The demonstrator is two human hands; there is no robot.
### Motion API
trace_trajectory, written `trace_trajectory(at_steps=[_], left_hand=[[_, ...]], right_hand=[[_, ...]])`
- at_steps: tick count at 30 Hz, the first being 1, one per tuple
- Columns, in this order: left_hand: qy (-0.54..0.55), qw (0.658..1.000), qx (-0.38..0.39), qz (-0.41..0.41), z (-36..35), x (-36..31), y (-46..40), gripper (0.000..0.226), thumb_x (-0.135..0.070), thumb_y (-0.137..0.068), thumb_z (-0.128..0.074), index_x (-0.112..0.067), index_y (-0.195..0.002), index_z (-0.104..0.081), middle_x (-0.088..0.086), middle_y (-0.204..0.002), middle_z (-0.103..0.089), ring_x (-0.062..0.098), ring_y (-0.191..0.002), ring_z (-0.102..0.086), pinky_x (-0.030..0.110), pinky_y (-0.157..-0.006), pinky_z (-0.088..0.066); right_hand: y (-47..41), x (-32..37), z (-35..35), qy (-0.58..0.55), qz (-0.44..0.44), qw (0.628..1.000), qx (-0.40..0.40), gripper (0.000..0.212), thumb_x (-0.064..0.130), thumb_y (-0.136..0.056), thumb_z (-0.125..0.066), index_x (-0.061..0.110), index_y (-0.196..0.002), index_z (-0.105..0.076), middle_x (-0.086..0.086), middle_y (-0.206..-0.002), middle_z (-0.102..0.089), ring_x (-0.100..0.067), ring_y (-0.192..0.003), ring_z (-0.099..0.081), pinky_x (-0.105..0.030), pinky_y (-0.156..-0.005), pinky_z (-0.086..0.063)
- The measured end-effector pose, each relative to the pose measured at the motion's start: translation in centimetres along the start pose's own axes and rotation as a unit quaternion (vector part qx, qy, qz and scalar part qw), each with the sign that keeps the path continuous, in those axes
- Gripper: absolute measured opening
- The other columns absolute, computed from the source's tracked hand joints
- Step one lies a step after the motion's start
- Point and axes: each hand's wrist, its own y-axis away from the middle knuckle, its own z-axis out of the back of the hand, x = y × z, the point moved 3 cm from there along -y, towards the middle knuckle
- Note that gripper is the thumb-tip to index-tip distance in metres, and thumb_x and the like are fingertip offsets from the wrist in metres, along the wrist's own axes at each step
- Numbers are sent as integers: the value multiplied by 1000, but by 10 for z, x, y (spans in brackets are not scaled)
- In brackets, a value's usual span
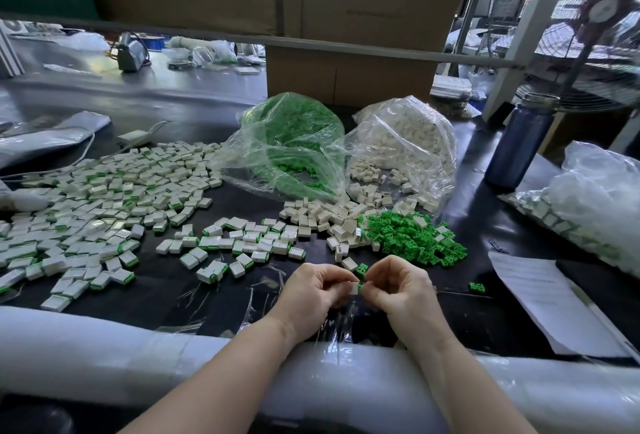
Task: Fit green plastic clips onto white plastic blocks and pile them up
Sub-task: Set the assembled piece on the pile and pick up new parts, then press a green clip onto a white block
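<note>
My left hand [317, 290] pinches a white block [354, 287] just above the black table, near its front edge. My right hand [398, 283] pinches a green clip [360, 287] against the block's right end. Beyond the hands lie a heap of loose green clips [415, 239] and a heap of bare white blocks [325, 215]. A wide spread of blocks fitted with clips [104, 205] covers the left of the table. One more loose clip [362, 269] and a bare block [349, 263] lie just past my fingers.
Two open clear bags stand at the back, one of green clips [294, 143] and one of white blocks [408, 143]. A dark blue bottle [521, 143], a paper sheet [547, 298] and another filled bag [588, 205] are on the right. Cardboard boxes [349, 66] rise behind.
</note>
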Motion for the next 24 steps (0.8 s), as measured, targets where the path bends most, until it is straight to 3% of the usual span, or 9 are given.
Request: trace_trajectory(at_steps=[4, 9, 24], left_hand=[[-23, 1000, 7, -2, -1, 0, 1, 15, -3, -86, -63, -15, -84, -70, -5, -74, -66, 8, -74, -61, 25, -82, -53], [-79, 996, 12, -43, -1, -4, 2, 10, -3, -85, -64, -6, -90, -72, -13, -73, -59, -3, -70, -56, 10, -75, -44], [-145, 985, 27, -85, -2, -8, 4, 12, -3, -84, -64, -6, -91, -74, -14, -72, -54, 9, -75, -56, 21, -80, -46]], right_hand=[[0, 0, 0, 10, -4, 1000, 19, 24, -13, -70, -69, 10, -67, -60, -2, -61, -61, -12, -57, -55, -22, -56, -48], [0, -1, 0, 18, -10, 999, 32, 26, -13, -69, -70, 11, -65, -60, 1, -60, -61, -8, -56, -56, -19, -55, -47], [0, -5, 2, 8, -20, 999, 46, 29, -16, -67, -68, 11, -63, -60, 3, -54, -60, -7, -52, -56, -20, -52, -47]])
